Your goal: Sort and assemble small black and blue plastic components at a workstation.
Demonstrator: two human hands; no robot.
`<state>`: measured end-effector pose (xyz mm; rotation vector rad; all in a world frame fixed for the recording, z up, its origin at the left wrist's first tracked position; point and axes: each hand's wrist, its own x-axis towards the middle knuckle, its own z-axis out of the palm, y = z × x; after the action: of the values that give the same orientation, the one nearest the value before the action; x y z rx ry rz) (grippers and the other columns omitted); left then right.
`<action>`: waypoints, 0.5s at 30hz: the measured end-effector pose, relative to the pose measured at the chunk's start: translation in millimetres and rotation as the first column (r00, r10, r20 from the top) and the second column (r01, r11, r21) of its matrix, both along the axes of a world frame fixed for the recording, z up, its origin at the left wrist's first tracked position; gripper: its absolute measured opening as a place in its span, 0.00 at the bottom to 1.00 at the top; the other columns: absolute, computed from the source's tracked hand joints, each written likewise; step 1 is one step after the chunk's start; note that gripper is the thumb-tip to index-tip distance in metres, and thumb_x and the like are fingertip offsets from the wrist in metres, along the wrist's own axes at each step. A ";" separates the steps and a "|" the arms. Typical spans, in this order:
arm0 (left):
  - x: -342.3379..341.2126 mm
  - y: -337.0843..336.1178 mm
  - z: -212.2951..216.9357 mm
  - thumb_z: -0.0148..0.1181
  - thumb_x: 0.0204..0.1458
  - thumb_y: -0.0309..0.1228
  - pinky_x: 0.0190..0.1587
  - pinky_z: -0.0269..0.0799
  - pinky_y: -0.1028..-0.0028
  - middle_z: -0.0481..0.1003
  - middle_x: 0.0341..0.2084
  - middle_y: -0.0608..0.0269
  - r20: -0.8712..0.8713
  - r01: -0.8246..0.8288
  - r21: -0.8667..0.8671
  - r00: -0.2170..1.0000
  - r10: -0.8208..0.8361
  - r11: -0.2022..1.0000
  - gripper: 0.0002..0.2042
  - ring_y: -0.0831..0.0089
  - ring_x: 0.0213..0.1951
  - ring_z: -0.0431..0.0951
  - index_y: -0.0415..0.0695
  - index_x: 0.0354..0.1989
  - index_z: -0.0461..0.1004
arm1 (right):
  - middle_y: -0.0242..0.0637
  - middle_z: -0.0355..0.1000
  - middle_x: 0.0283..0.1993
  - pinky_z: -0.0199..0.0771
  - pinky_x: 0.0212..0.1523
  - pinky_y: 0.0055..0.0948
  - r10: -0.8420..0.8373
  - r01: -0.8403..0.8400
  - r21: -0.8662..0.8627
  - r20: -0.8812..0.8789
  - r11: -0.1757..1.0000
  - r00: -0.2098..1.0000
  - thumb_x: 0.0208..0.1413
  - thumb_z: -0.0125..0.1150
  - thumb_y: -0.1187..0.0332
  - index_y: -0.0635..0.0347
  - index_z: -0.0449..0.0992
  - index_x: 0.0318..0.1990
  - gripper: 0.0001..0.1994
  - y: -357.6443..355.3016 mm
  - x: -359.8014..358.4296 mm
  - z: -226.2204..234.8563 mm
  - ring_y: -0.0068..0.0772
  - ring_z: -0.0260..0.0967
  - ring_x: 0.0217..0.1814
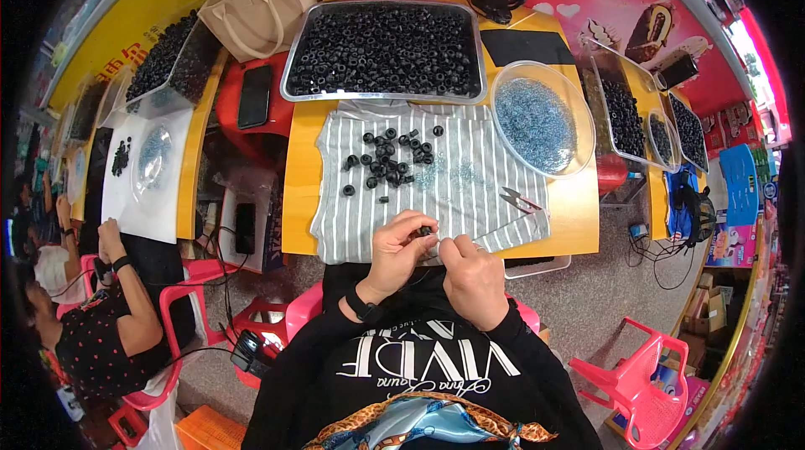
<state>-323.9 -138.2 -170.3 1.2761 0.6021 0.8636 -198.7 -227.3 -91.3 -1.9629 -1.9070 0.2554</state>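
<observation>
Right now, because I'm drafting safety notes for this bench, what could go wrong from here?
Black round beads lie loose on the grey-and-white striped cloth; a tug might send some rolling.
Small red-and-grey snips lie beyond the right hand, which could brush them when reaching.
The clear round plastic tub of pale blue beads is uncovered near the right edge of the yellow tabletop; a bump could spill it.

The left hand (396,254) partly covers a black bead (425,231) with its fingers, and whether the right hand (474,278) pinches anything is too small to tell. On the striped cloth (352,228), which hides much of the surface (577,219) beneath, the pale beads (431,173) are too tiny to tell apart. The lower edge cuts off the patterned scarf (419,418), and the surface hides most of a tray (541,272) below.
</observation>
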 end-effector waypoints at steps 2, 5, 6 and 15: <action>-0.3 -0.8 1.0 0.61 0.49 0.15 0.35 0.67 0.83 0.72 0.37 0.64 -0.016 -0.010 0.009 1.000 0.010 1.000 0.09 0.82 0.34 0.70 0.35 0.40 0.77 | 0.42 0.66 0.29 0.71 0.26 0.40 -0.006 0.006 0.003 0.008 1.000 1.000 0.40 0.57 0.76 0.60 0.69 0.36 0.12 -0.1 -2.2 -1.4 0.46 0.71 0.28; 2.7 -2.2 1.1 0.62 0.48 0.16 0.33 0.66 0.83 0.72 0.34 0.66 -0.016 -0.041 -0.010 0.999 0.041 0.999 0.09 0.83 0.31 0.69 0.36 0.38 0.78 | 0.42 0.66 0.30 0.71 0.25 0.39 -0.016 0.016 -0.005 0.029 1.000 0.999 0.41 0.57 0.76 0.60 0.70 0.37 0.12 0.0 -4.4 -1.8 0.45 0.71 0.28; 3.9 -2.5 0.9 0.64 0.47 0.16 0.30 0.64 0.83 0.72 0.32 0.67 -0.002 -0.062 -0.037 0.998 0.062 0.997 0.09 0.84 0.29 0.68 0.37 0.37 0.78 | 0.42 0.66 0.30 0.71 0.25 0.38 -0.019 0.020 -0.016 0.041 1.000 0.999 0.42 0.57 0.75 0.60 0.70 0.37 0.11 0.4 -5.1 -1.5 0.44 0.71 0.28; 5.4 -0.1 -2.3 0.59 0.49 0.14 0.35 0.69 0.83 0.73 0.35 0.64 0.019 -0.062 -0.045 0.998 0.063 0.997 0.10 0.81 0.33 0.72 0.35 0.39 0.77 | 0.44 0.66 0.27 0.71 0.24 0.40 -0.034 0.033 0.021 0.022 0.999 0.999 0.44 0.55 0.78 0.60 0.71 0.37 0.10 6.4 -5.7 -2.0 0.48 0.71 0.25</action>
<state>-318.4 -138.3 -172.6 1.2121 0.6444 0.9090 -204.4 -221.0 -93.3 -1.9910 -1.8813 0.2043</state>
